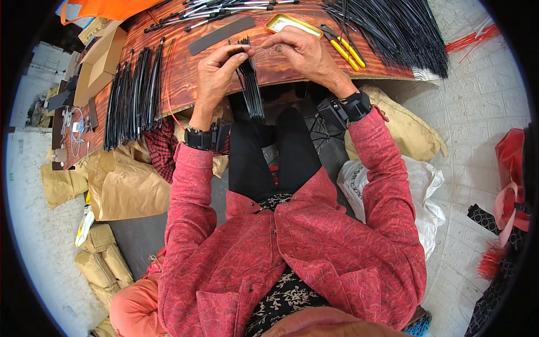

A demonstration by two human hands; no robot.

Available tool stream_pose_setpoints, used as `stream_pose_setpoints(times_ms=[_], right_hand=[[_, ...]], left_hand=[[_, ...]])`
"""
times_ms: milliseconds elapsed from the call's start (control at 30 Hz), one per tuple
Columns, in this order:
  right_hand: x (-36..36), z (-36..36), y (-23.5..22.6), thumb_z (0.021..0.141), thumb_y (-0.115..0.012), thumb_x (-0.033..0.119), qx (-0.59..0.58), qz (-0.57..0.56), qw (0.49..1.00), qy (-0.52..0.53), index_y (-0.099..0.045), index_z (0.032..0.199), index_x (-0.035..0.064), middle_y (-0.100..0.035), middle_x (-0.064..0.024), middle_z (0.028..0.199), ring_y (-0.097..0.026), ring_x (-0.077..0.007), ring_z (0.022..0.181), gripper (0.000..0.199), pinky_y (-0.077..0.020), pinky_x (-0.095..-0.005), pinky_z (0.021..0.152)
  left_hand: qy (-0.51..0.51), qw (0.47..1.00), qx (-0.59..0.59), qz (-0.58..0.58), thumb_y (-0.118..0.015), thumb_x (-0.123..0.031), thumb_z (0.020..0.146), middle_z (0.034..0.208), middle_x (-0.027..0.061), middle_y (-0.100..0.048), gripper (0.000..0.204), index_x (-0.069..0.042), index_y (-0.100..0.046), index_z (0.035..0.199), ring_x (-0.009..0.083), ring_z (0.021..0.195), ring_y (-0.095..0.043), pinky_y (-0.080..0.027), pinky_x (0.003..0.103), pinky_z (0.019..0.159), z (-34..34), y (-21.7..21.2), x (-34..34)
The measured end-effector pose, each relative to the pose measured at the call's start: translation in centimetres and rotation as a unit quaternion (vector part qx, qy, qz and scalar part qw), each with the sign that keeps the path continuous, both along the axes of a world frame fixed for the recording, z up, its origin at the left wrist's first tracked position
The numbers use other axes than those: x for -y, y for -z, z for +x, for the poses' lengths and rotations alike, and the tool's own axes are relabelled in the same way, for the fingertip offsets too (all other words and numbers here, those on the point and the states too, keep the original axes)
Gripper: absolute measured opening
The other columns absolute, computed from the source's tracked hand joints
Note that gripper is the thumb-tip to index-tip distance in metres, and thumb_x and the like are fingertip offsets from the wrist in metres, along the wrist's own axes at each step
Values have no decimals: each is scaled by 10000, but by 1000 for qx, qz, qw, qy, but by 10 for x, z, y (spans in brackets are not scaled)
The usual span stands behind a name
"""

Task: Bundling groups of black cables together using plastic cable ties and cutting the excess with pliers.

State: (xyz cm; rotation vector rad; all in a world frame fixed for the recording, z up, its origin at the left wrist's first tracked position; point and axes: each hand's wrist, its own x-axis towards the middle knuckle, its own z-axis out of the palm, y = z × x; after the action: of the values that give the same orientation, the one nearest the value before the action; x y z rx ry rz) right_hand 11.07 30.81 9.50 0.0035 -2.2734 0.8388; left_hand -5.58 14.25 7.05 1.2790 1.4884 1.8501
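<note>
My left hand (216, 70) is closed at the top of a bundle of thin black umbrella ribs (251, 92), which hangs down past the table's near edge over my lap. A thin wire (257, 47) runs across from the bundle's top to my right hand (306, 56). There my thumb and forefinger pinch its end. Just behind my right hand lies an open shallow tin (295, 23) with a golden rim. Pliers with yellow handles (347, 51) rest to the right of it. A flat dark strip (222, 35) lies behind my left hand.
More black ribs (135, 92) lie in a row on the left of the wooden table (179, 73), and a large pile of black ribs (393, 33) covers its right end. Silver and black rods (219, 8) lie at the back. A cardboard box (101, 67) stands at the left edge.
</note>
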Motion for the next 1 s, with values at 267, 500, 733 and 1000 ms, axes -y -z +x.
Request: stream_pose_setpoints(times_ms=[267,500,733,1000], right_hand=[[2,-3,1,891,-615,68,-14,36,999,16,-715,1033,106,-680,-78,962,-657,-285,947,177,-521,-379,806],[3,2,-19,788,-692,127,-82,257,955,119,-740,933,204,-579,0,812,-605,-225,838,171,-500,-371,701],[0,4,-20,775,-686,130,-84,288,945,132,-742,932,226,-583,23,817,-594,-215,829,193,-505,-355,701],[-2,5,-20,782,-667,85,-79,297,943,129,-739,939,210,-593,17,826,-595,-216,828,213,-511,-360,713]], left_hand=[[-4,1000,-13,-6,-662,-42,945,1014,95,-755,201,12,-719,1130,121,901,-702,-557,234,773,-1,2,0],[-9,999,-4,-42,-686,-62,935,1007,74,-758,215,9,-724,1134,108,874,-699,-556,226,699,6,-7,3],[-1,999,-35,-38,-698,-72,928,1035,74,-749,241,-18,-729,1161,106,914,-691,-545,220,719,6,-8,3],[-16,999,-24,-42,-716,-67,912,1017,64,-745,227,-24,-745,1133,113,911,-683,-526,233,812,5,-9,3]])
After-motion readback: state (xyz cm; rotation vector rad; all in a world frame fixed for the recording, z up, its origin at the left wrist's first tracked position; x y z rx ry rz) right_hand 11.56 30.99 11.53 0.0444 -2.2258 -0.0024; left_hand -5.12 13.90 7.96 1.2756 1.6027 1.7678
